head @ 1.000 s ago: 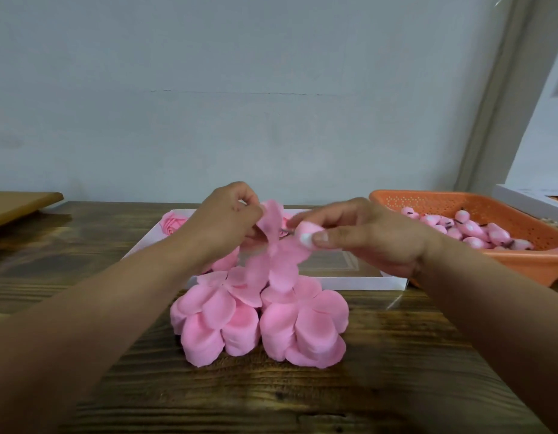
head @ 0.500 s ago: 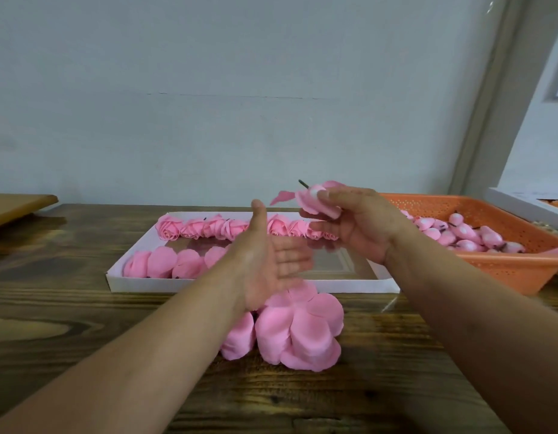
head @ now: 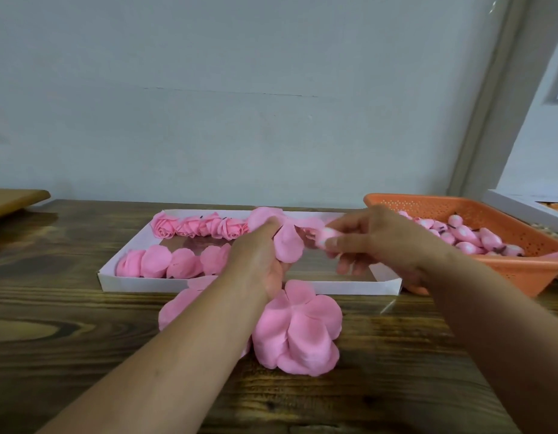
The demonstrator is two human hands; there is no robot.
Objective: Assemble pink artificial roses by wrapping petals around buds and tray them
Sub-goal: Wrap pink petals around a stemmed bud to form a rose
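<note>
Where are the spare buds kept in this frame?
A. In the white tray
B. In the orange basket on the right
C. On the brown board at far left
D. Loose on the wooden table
B: the buds lie heaped inside the orange basket, right of the white tray, which holds finished roses.

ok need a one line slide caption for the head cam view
Left hand holds a petal cluster to the bud pinched in the right hand, over the white tray.
</note>
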